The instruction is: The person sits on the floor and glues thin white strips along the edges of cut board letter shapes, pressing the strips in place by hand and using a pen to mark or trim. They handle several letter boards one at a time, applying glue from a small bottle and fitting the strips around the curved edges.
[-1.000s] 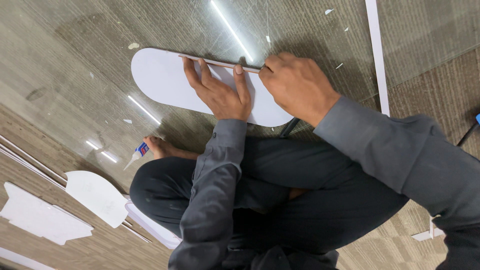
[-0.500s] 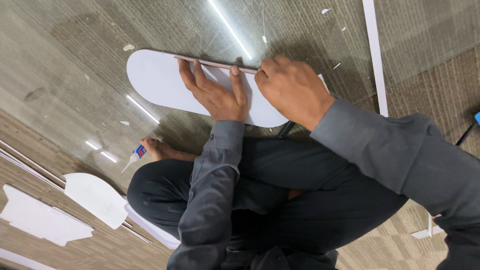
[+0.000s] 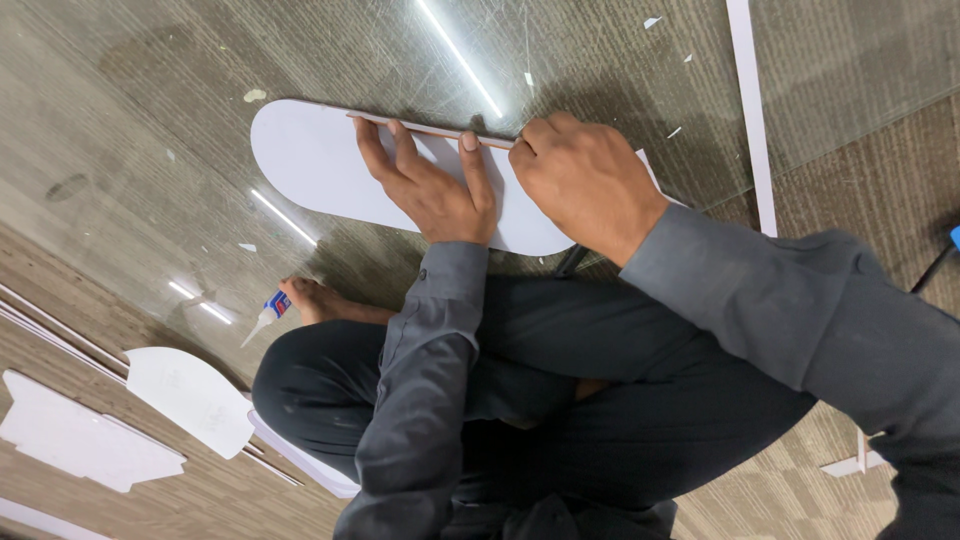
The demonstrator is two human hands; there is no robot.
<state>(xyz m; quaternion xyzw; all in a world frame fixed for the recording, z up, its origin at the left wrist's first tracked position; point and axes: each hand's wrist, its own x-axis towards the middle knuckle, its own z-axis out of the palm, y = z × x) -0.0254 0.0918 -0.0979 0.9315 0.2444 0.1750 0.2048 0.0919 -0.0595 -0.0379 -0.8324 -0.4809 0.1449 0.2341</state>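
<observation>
On the glass sheet (image 3: pixel 150 130) that covers the floor, I see a long white board with rounded ends (image 3: pixel 310 165) lying flat, just ahead of the person's crossed legs.

Left hand (image 3: pixel 430 185): flat on the board, fingers stretched toward its far edge, fingertips pressing against a thin brownish strip (image 3: pixel 440 130) that stands along that edge. Not clasping anything, only pressing down.

Right hand (image 3: pixel 585 180): curled over, knuckles up, just beside the left hand, at the near end of the same strip. I cannot tell from this angle whether it pinches the strip or only rests on it.

Around them:
- Small glue bottle with a white nozzle (image 3: pixel 265 315) lies on the glass beside a bare foot (image 3: pixel 315 300), well apart from both hands.
- Two white cut-out pieces sit off to the lower left: one rounded (image 3: pixel 190 395), one with a stepped outline (image 3: pixel 80 440).
- A long white strip (image 3: pixel 750 110) runs along the glass at the right.
- Tiny white scraps are scattered on the glass near the top.
- Both arms wear dark grey sleeves.
</observation>
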